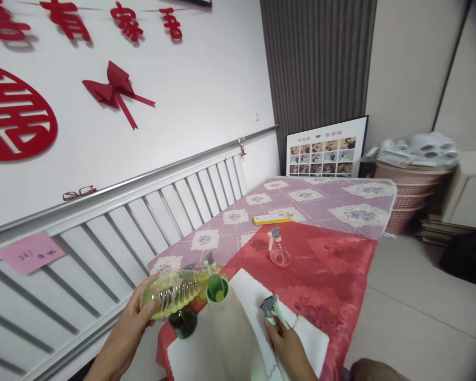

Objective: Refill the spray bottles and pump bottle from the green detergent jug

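Note:
My left hand (133, 320) is wrapped round a clear ribbed bottle (174, 292) of yellow liquid. The bottle lies almost level, its neck beside the mouth of a tall pale container (232, 338). Green shows inside that round mouth (217, 288); I cannot tell whether liquid is flowing. In my right hand (285, 341) is a grey and pale green spray head (270, 307), held low over a white cloth (257, 288). A dark green vessel (184, 321) stands below the ribbed bottle. Behind the neck, partly hidden, is another spray bottle (211, 260).
A clear spray bottle (280, 255) stands on the red cloth (329, 275). Beyond it, a yellow flat box (272, 218) lies on the patterned tablecloth (305, 194). White railing (174, 209) borders the left side. Stacked pink baskets (408, 198) stand past the table's far right corner.

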`<action>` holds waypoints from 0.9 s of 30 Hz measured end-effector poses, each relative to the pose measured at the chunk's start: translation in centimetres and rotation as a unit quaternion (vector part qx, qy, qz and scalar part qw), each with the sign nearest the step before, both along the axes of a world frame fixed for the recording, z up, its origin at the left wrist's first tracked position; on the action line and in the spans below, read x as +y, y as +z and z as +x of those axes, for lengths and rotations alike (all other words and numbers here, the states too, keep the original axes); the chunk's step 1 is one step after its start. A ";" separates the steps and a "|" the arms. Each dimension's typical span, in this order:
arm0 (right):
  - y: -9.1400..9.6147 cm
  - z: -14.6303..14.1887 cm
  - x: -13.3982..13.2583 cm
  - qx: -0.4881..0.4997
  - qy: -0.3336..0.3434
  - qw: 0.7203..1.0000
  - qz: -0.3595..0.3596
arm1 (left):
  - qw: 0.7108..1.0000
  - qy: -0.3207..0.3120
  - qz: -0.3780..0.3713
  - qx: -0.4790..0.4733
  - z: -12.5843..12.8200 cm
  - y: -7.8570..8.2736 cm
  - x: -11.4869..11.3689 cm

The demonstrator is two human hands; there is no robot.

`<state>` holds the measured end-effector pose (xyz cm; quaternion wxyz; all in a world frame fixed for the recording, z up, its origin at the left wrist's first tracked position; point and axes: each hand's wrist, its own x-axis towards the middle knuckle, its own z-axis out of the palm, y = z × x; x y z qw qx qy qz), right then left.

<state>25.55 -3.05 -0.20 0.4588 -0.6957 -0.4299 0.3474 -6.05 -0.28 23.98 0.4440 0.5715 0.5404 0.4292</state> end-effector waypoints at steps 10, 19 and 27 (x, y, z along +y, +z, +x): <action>0.2 0.0 -0.1 0.001 -0.005 1.000 0.003 | 0.999 -0.003 -0.007 0.035 0.3 1.0 0.0; 0.6 0.0 -0.1 0.007 -0.010 1.000 0.008 | 0.999 0.013 0.006 0.048 0.6 1.8 -0.2; 0.2 0.0 -0.2 0.012 -0.021 1.000 0.017 | 0.999 0.030 0.016 0.028 0.8 2.5 0.0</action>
